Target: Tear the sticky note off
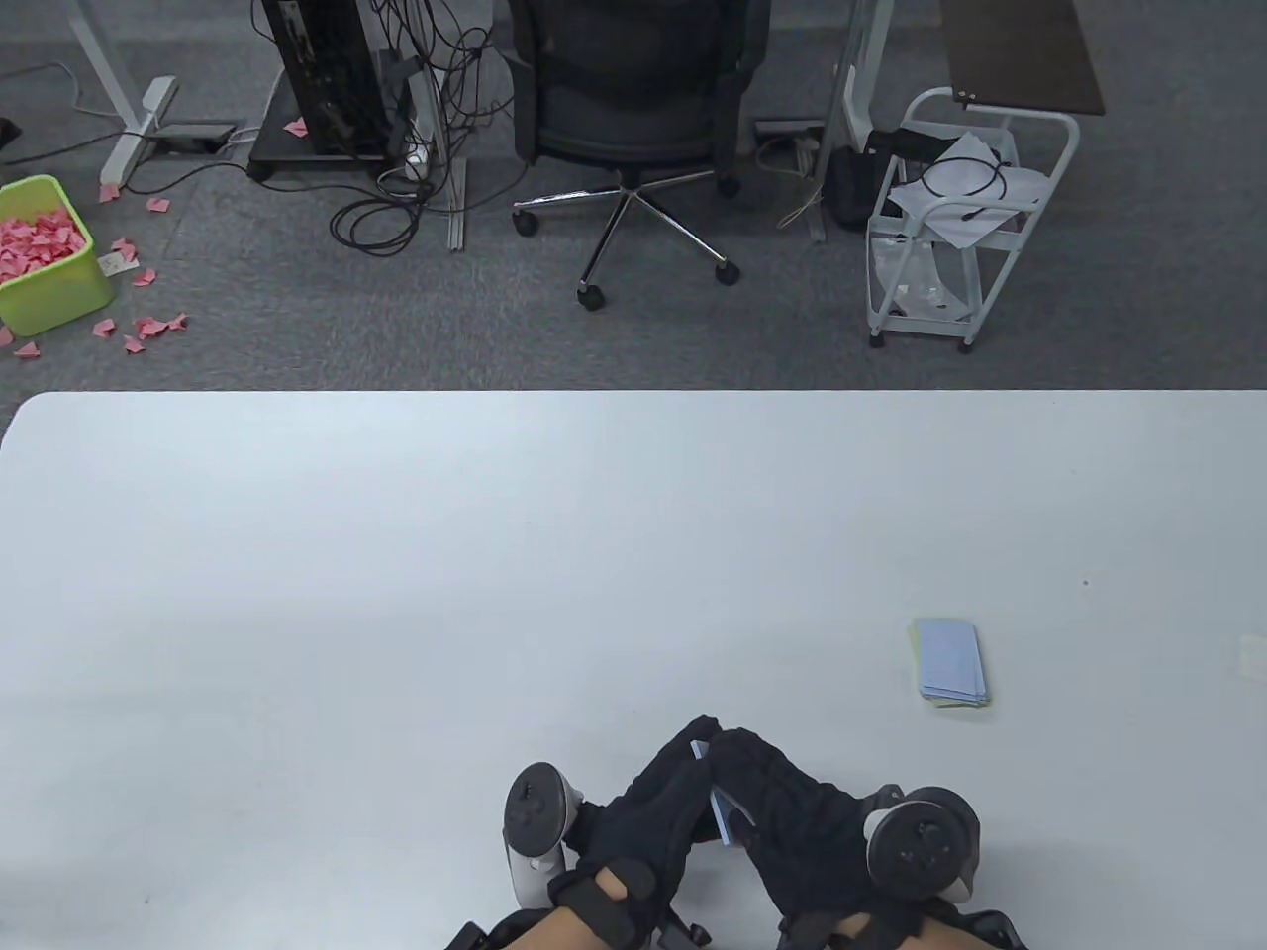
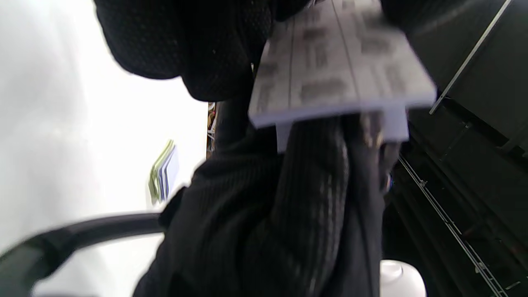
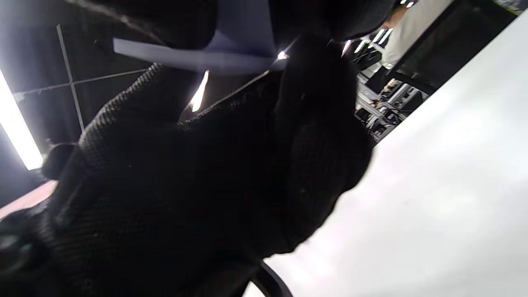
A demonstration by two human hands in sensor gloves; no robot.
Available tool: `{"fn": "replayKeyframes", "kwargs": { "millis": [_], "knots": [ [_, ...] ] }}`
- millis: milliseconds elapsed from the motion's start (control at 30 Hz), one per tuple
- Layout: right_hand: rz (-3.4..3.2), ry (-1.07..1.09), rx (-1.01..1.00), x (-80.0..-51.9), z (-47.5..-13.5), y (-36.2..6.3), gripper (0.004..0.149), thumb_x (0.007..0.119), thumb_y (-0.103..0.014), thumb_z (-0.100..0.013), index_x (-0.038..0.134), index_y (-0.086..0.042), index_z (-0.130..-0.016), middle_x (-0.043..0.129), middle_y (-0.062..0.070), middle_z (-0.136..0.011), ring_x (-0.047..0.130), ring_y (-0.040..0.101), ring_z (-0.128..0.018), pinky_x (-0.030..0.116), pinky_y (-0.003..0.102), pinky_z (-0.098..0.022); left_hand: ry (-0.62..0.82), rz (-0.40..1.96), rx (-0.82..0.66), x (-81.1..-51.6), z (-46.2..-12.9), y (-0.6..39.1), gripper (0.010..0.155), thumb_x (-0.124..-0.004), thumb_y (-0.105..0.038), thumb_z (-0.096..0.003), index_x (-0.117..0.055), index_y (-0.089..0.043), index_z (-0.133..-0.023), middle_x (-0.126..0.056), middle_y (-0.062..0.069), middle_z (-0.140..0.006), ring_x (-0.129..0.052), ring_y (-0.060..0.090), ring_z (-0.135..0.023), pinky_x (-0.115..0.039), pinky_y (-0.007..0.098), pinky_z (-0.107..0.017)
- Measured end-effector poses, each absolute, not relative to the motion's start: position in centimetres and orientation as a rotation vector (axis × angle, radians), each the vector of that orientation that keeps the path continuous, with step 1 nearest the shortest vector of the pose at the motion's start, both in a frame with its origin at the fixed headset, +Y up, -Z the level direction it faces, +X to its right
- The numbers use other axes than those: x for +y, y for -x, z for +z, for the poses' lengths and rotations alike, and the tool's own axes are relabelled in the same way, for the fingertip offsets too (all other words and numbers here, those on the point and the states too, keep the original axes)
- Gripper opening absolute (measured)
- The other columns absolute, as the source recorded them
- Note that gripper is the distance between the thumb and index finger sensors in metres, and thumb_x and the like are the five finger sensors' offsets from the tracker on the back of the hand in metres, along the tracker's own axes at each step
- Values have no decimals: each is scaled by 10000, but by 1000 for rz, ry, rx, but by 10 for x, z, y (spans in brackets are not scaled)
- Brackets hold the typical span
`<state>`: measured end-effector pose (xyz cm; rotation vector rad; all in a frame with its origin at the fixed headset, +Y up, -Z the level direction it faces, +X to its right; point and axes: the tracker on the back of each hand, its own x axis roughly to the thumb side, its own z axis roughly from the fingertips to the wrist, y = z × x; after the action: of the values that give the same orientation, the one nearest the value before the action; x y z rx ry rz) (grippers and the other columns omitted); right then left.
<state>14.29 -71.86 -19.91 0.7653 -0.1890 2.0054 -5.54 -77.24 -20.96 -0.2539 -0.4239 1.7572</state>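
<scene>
Both gloved hands meet at the table's front edge around a pale blue sticky note pad (image 1: 724, 819). My left hand (image 1: 661, 792) grips the pad; in the left wrist view its printed backing (image 2: 336, 66) faces the camera, with one sheet edge (image 2: 394, 126) sticking out below it. My right hand (image 1: 782, 797) holds the pad from the other side; in the right wrist view the pad's pale edge (image 3: 194, 57) shows between the dark fingers (image 3: 321, 123). Most of the pad is hidden by the gloves.
A small stack of blue and green notes (image 1: 951, 663) lies on the white table (image 1: 396, 554) to the right, also seen in the left wrist view (image 2: 165, 171). Beyond the far edge stand an office chair (image 1: 633, 119), a white cart (image 1: 955, 218) and a green bin of pink scraps (image 1: 45, 252).
</scene>
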Motion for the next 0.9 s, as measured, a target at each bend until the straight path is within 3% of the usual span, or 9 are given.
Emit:
{"fn": "replayKeyframes", "kwargs": {
  "millis": [67, 233, 467, 900],
  "knots": [
    [2045, -770, -209, -720, -198, -140, 485, 695, -330, -519, 572, -207, -971, 560, 40, -1018, 534, 316, -975, 539, 500, -703, 294, 1804, -418, -775, -208, 49, 738, -462, -565, -647, -291, -124, -1214, -482, 225, -1130, -878, 434, -813, -804, 577, -597],
    [2117, -847, -281, -719, -193, -129, 492, 700, -311, -523, 557, -172, -972, 519, 75, -1012, 488, 343, -963, 495, 514, -703, 240, 1847, -380, -773, -208, 51, 712, -414, -508, -629, -318, -106, -1209, -494, 259, -1101, -887, 429, -759, -803, 589, -576],
    [2138, -916, -354, -715, -189, -125, 497, 691, -322, -520, 557, -152, -968, 534, 90, -998, 507, 349, -949, 505, 513, -697, 133, 1812, -342, -765, -208, 57, 707, -435, -484, -627, -446, -31, -1169, -637, 277, -1018, -977, 370, -653, -871, 562, -504],
    [2122, -944, -412, -712, -183, -126, 500, 689, -327, -515, 556, -165, -969, 520, 74, -1003, 480, 333, -958, 492, 502, -702, 132, 1887, -296, -763, -211, 61, 687, -467, -473, -637, -528, -12, -1142, -751, 261, -971, -1039, 350, -594, -909, 548, -474]
  ]
}}
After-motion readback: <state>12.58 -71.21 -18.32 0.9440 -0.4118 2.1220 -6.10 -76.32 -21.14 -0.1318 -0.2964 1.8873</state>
